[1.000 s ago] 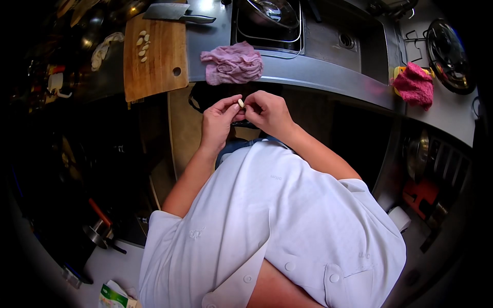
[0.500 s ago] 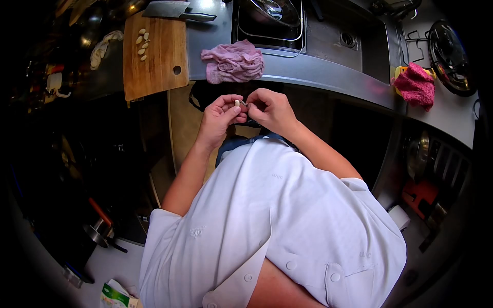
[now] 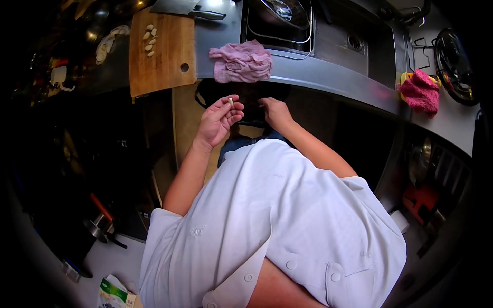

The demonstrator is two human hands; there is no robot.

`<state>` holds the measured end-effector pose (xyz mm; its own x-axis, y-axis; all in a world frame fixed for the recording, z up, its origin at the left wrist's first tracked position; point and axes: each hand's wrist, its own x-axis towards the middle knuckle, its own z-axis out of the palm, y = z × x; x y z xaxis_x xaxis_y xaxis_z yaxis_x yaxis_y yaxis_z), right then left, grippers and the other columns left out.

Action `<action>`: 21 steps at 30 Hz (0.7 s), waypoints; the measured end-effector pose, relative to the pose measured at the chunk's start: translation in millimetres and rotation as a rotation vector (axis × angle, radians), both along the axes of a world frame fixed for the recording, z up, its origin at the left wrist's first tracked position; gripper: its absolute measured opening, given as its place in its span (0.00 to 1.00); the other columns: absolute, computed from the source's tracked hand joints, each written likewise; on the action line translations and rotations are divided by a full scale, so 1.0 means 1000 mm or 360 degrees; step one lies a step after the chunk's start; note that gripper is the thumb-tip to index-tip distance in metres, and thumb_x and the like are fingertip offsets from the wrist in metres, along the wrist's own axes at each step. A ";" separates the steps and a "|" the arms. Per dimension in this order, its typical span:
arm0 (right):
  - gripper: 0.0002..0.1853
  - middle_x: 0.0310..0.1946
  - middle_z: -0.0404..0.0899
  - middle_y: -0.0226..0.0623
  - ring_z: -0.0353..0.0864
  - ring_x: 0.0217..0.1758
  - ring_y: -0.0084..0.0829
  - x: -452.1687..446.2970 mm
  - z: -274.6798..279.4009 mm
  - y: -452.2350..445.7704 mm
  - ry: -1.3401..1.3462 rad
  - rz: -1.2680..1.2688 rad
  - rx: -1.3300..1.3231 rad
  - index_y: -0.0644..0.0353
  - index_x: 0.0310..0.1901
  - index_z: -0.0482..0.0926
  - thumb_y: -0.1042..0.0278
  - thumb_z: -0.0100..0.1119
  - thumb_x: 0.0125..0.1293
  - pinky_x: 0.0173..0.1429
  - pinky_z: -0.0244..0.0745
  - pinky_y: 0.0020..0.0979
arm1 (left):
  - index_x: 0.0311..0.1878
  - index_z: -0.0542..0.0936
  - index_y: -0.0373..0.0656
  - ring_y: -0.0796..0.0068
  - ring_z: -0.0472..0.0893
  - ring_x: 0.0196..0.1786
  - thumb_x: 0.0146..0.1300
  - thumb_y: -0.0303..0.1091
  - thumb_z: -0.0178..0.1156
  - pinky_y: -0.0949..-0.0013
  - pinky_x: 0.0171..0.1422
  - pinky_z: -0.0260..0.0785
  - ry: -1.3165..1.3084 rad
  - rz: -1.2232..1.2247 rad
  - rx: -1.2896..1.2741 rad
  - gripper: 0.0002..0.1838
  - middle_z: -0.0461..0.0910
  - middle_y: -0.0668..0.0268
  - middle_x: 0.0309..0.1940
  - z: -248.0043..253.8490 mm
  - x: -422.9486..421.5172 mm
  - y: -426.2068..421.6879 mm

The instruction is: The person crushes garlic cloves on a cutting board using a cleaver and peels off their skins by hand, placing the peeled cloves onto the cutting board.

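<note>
My left hand point(image 3: 218, 121) pinches a small pale clove point(image 3: 230, 101) between thumb and fingertips, in front of the counter's edge. To its right is my right hand point(image 3: 278, 114), apart from the clove, its fingers pressed together; whatever they may hold is too small to name. Several similar pale cloves point(image 3: 153, 32) lie on the wooden cutting board point(image 3: 169, 66) at the upper left. A crumpled pink cloth point(image 3: 242, 62) rests on the counter's edge just beyond my hands.
A knife point(image 3: 177, 6) lies across the board's far end. A metal bowl point(image 3: 287, 13) stands beside the sink point(image 3: 334, 46). At the right are a bright pink cloth point(image 3: 422, 92) and a round dark lid point(image 3: 454, 66).
My right hand has moved away from the clove and to the right. My left hand still holds the clove and has shifted slightly left. The view has shifted a little.
</note>
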<state>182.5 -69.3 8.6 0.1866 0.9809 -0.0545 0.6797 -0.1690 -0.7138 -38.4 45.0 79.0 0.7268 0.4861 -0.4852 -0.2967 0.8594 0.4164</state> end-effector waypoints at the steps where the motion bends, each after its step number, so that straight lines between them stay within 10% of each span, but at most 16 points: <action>1: 0.10 0.43 0.87 0.49 0.87 0.45 0.53 -0.002 -0.007 -0.001 -0.0091 0.0027 -0.0067 0.59 0.48 0.86 0.75 0.59 0.68 0.49 0.83 0.49 | 0.65 0.78 0.35 0.69 0.89 0.47 0.81 0.28 0.53 0.71 0.53 0.85 0.0012 -0.0008 0.0012 0.15 0.87 0.56 0.48 -0.002 -0.001 0.001; 6: 0.08 0.37 0.88 0.49 0.87 0.42 0.55 -0.007 0.030 0.021 -0.0345 0.0312 -0.0629 0.55 0.46 0.86 0.67 0.61 0.69 0.47 0.82 0.51 | 0.60 0.81 0.37 0.73 0.88 0.41 0.79 0.31 0.58 0.74 0.47 0.83 0.0195 -0.0027 0.0141 0.12 0.87 0.60 0.43 -0.001 0.003 0.003; 14: 0.09 0.37 0.85 0.45 0.87 0.42 0.50 -0.022 0.112 0.072 0.0447 0.0181 0.0118 0.59 0.44 0.84 0.78 0.59 0.65 0.45 0.83 0.42 | 0.51 0.85 0.40 0.83 0.81 0.32 0.77 0.35 0.64 0.79 0.33 0.72 0.0713 -0.0057 0.0713 0.09 0.85 0.68 0.35 -0.004 0.009 0.014; 21: 0.03 0.38 0.81 0.51 0.84 0.37 0.55 -0.024 0.063 0.087 -0.0282 0.0491 -0.0005 0.60 0.36 0.79 0.73 0.62 0.63 0.42 0.81 0.50 | 0.45 0.90 0.39 0.77 0.82 0.33 0.71 0.35 0.70 0.73 0.38 0.74 0.1320 0.0497 0.1282 0.09 0.86 0.67 0.33 -0.003 -0.021 0.084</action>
<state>158.0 17.9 71.7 -0.1116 0.9924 -0.0510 0.8124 0.0616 -0.5799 -59.6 128.6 76.1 0.1329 0.9652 -0.2252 0.1672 0.2021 0.9650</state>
